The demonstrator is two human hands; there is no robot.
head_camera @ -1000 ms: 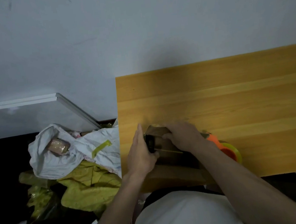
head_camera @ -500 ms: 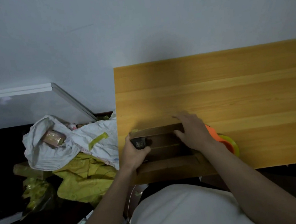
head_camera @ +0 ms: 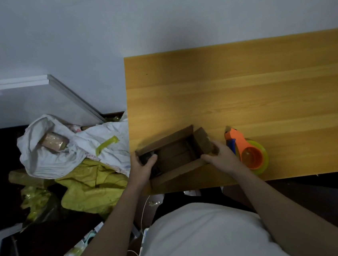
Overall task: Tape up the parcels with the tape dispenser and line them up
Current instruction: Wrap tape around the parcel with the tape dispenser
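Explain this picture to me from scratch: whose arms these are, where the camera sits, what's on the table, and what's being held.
There is no machine here. One wide-angle camera is worn on a person's head and looks down, so the two bare arms coming up from the bottom are that person's own.

A wooden table stands against a pale wall. At its near left corner lies an open cardboard box, flaps up. The left hand grips the box's left end, its thumb over a dark item inside; what that item is cannot be told. The right hand holds the box's right flap.

Just right of the box lies an orange tape dispenser, which nobody touches. Left of the table, on the floor, are white and yellow bags.
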